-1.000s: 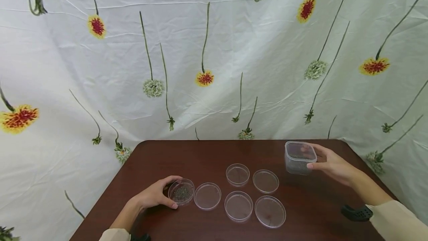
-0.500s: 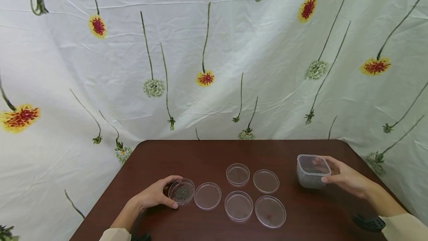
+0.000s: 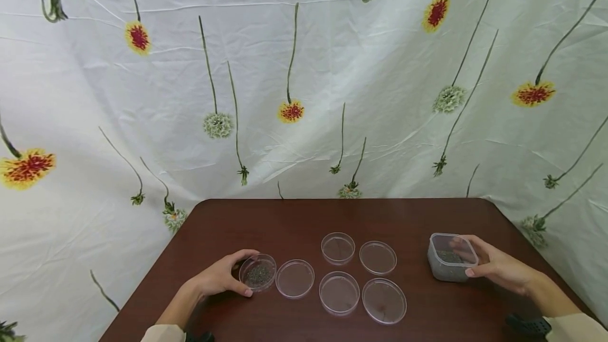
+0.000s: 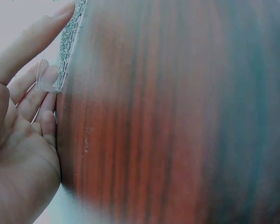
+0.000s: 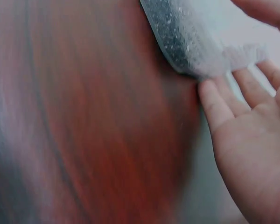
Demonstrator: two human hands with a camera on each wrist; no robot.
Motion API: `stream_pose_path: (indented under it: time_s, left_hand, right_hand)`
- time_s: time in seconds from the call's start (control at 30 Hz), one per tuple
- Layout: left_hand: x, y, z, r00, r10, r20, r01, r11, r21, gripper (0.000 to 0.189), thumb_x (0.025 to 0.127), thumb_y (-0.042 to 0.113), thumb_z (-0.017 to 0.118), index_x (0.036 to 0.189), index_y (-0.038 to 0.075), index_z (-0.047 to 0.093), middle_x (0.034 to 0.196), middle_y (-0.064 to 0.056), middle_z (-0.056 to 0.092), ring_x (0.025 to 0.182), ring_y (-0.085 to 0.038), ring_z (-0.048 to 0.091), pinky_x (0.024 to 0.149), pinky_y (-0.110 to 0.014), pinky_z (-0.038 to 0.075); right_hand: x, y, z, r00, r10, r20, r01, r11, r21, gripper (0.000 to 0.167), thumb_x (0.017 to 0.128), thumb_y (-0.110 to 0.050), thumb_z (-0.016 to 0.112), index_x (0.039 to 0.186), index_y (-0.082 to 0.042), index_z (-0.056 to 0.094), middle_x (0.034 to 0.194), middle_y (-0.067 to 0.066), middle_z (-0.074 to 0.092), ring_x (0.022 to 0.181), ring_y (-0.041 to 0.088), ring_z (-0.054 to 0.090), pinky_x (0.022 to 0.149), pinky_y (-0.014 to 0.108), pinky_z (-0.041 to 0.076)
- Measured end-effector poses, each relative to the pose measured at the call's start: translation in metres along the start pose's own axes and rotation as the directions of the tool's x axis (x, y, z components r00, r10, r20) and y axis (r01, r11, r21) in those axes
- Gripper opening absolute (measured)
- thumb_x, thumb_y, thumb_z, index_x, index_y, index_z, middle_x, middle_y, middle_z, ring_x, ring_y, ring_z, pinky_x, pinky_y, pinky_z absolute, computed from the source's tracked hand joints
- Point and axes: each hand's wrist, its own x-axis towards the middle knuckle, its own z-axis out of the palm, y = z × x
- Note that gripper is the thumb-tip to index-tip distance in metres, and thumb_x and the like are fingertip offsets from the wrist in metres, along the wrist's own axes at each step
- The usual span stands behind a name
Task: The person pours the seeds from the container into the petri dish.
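On the left of the table, my left hand (image 3: 218, 277) holds a round clear petri dish (image 3: 258, 273) between thumb and fingers. Small dark grains cover the dish's bottom; the left wrist view shows the grains (image 4: 69, 46) through its wall. My right hand (image 3: 505, 271) grips a square clear plastic container (image 3: 448, 265) by its right side, at the table's right. A layer of similar dark grains lies inside that container, which has no lid on it. In the right wrist view the container's lower corner (image 5: 177, 42) sits at or very near the tabletop; some fingers are behind it.
An open clear dish piece (image 3: 294, 278) lies just right of the filled petri dish. More clear round dishes or lids, such as a near one (image 3: 383, 300) and a far one (image 3: 338, 247), lie mid-table. Behind the brown table (image 3: 266, 220) hangs a flowered white cloth (image 3: 304, 67).
My right hand has brought the plastic container down, to the right and toward me. My left hand and the petri dish have stayed in place.
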Motion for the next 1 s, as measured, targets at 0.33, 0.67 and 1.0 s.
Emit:
stream_pose_path:
  time_s: [0.33, 0.67, 1.0]
  left_hand:
    - [-0.001, 0.001, -0.004, 1.0, -0.005, 0.0, 0.005, 1.0, -0.006, 0.087, 0.078, 0.016, 0.093, 0.15, 0.002, 0.046, 0.138, -0.017, 0.057, 0.12, -0.034, 0.056, 0.091, -0.037, 0.051]
    - [0.001, -0.002, -0.001, 1.0, -0.013, 0.005, 0.013, 1.0, -0.01, 0.086, 0.079, 0.016, 0.092, 0.15, 0.003, 0.046, 0.139, -0.016, 0.057, 0.12, -0.033, 0.056, 0.092, -0.037, 0.05]
    - [0.0, 0.0, -0.001, 1.0, 0.013, -0.002, -0.013, 1.0, -0.002, 0.088, 0.077, 0.013, 0.093, 0.151, 0.001, 0.046, 0.139, -0.018, 0.056, 0.121, -0.035, 0.055, 0.091, -0.039, 0.05]
  right_hand:
    - [0.0, 0.001, -0.005, 0.997, 0.045, 0.056, -0.046, 0.999, 0.015, 0.067, 0.104, 0.009, 0.046, 0.161, -0.016, 0.023, 0.154, -0.024, 0.037, 0.138, -0.011, 0.033, 0.104, 0.022, 0.041]
    - [-0.003, 0.0, -0.004, 0.995, 0.091, 0.035, -0.092, 0.996, 0.012, 0.069, 0.104, 0.005, 0.051, 0.157, -0.033, 0.029, 0.15, -0.02, 0.037, 0.135, -0.012, 0.036, 0.103, 0.023, 0.041]
    - [-0.003, -0.009, -0.007, 0.988, 0.153, -0.037, -0.155, 0.987, -0.051, 0.073, 0.103, 0.001, 0.056, 0.162, -0.031, 0.025, 0.157, 0.002, 0.032, 0.132, -0.009, 0.041, 0.101, 0.033, 0.043]
